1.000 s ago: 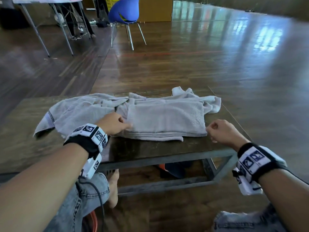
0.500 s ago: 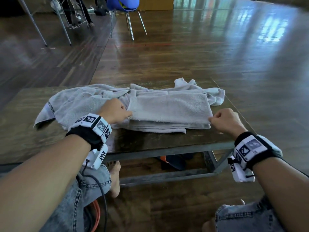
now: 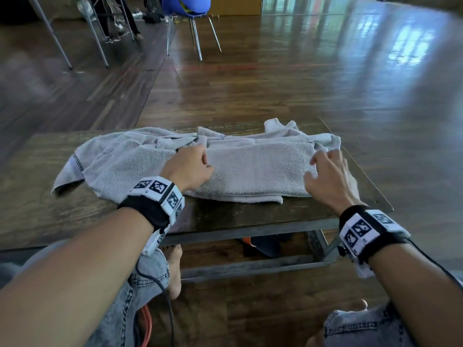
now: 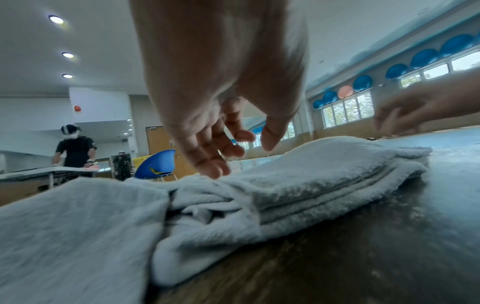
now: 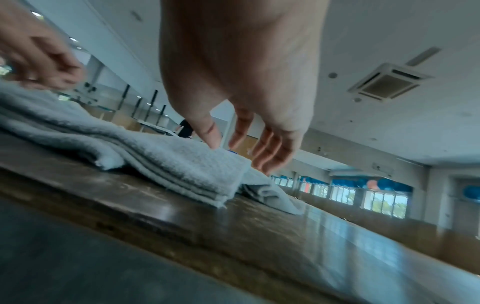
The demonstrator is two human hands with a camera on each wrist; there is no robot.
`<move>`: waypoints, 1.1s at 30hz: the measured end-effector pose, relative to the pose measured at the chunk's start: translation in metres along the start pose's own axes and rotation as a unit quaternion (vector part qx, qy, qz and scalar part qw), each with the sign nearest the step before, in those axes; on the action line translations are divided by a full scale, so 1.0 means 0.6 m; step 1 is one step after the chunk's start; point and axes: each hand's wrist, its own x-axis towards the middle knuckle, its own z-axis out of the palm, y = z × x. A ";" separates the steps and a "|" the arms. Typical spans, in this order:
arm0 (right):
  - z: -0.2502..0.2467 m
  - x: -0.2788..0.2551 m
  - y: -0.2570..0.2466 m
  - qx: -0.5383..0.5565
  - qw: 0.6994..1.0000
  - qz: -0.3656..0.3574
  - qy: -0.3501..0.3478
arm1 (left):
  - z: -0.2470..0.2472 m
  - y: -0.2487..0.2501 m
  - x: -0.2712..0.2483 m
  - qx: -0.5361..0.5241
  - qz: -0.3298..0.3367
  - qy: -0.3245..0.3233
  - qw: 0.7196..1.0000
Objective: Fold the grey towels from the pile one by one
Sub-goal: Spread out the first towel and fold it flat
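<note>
From the head view, we see the folded towel lying on the dark wooden counter, partly over the loose pile of grey cloth that spreads to its left and behind it. Our left hand rests at the towel's left end and our right hand at its right end, fingers spread on top. The risk, as we judge it, is that the soft layers slide on one another when we press or shift them, so the edges fan out, or that the pile underneath gets dragged along.

In the left wrist view, the left fingers hang loosely bent, tips just touching the cloth; the grip is relaxed and holds nothing. The towel is thick looped terry, its stacked folds showing as soft ridges along the near edge, with crumpled cloth bunched beside it.

In the right wrist view, the right hand is also open, its thumb tip on the towel's corner and the other fingers held over it. That corner shows several layers, slightly uneven, sitting close to the counter's smooth, worn edge, where a careless nudge could tip them off.
</note>
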 end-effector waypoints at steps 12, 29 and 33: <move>0.103 0.048 -0.130 0.027 0.981 -0.138 -0.136 | 0.130 0.103 0.058 0.014 0.068 -0.064 0.996; 0.145 0.067 -0.044 -0.031 0.975 -0.106 -0.193 | 0.167 0.033 0.062 0.082 -0.010 -0.149 0.985; 0.125 0.069 -0.014 -0.032 0.972 -0.043 -0.230 | 0.156 0.017 0.058 0.087 -0.035 -0.170 0.981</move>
